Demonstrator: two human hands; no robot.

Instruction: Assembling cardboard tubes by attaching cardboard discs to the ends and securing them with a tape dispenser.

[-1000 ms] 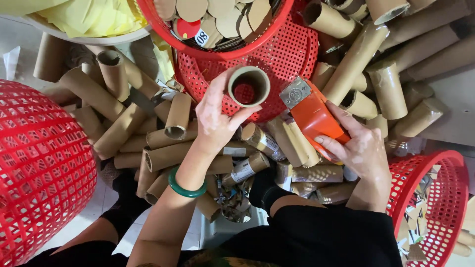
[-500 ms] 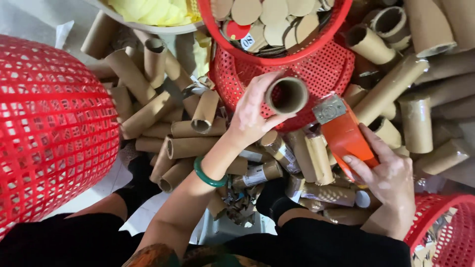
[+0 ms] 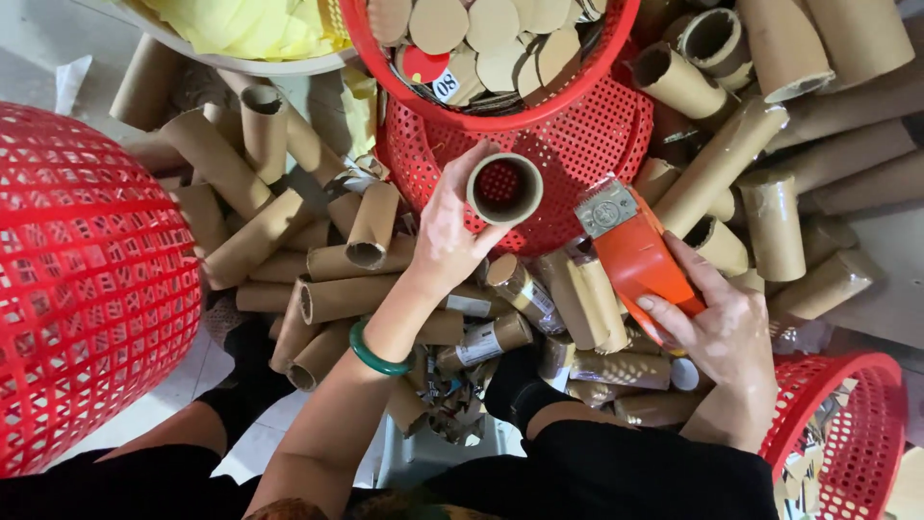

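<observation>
— While seated among heaped cardboard tubes (image 3: 337,299), holding up one short cardboard tube (image 3: 504,189) end-on in the left hand (image 3: 445,236), fingers (image 3: 460,185) wrapped around its wall, just in front of a red mesh basket (image 3: 577,144) filled with round cardboard discs (image 3: 481,34). Green bangle (image 3: 373,354) on that wrist.

— And the right hand (image 3: 727,332)?

— Closed around an orange tape dispenser (image 3: 635,252), metal cutter end pointing up toward the short tube, near it but apart.

— Handling of the tube?

— Probably light and stiff, hollow, with a dry, grippy surface; likely to dent if squeezed hard at the open rim. Best taken around the wall, as now, thumb one side and fingers opposite.

— Surroundings?

— Upturned red basket (image 3: 87,289) at left, another red basket (image 3: 847,433) at lower right, yellow material in a pale bowl (image 3: 260,65) at top left.
</observation>
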